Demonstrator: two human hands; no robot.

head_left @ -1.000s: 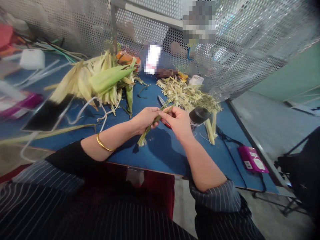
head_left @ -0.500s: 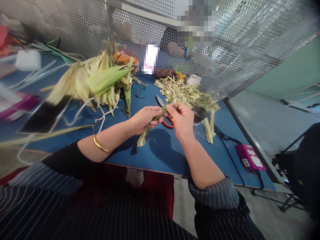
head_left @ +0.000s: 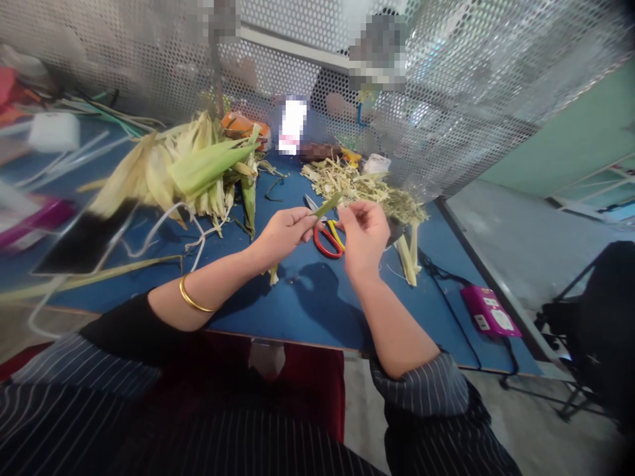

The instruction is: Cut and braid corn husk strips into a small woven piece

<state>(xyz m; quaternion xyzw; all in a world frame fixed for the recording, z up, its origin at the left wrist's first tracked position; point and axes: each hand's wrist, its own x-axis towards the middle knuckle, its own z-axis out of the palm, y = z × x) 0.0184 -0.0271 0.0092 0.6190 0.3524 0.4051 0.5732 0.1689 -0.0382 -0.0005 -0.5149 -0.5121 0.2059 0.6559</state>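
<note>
My left hand [head_left: 290,233] is closed round a narrow green corn husk strip [head_left: 327,205], whose upper end points up and right. The lower end of the strip shows below the palm. Just right of that upper end, my right hand [head_left: 366,228] is closed in a pinch; what lies between its fingertips is too small to make out. Scissors [head_left: 328,242] with red and yellow handles lie open-bladed on the table beneath and between my hands. Whole corn husks [head_left: 198,165] are heaped to the left, and a pile of shredded husk [head_left: 357,182] lies behind my right hand.
A phone [head_left: 84,238] with a white cable [head_left: 169,211] lies left on the blue table [head_left: 297,317]. A bright screen [head_left: 292,125] stands at the back before a perforated metal panel [head_left: 288,66]. A purple pack [head_left: 491,311] and black cords are at the right.
My right fingertips have come off the husk strip's middle to beside its upper end. The strip now sits higher in my left hand, and more of the scissors shows.
</note>
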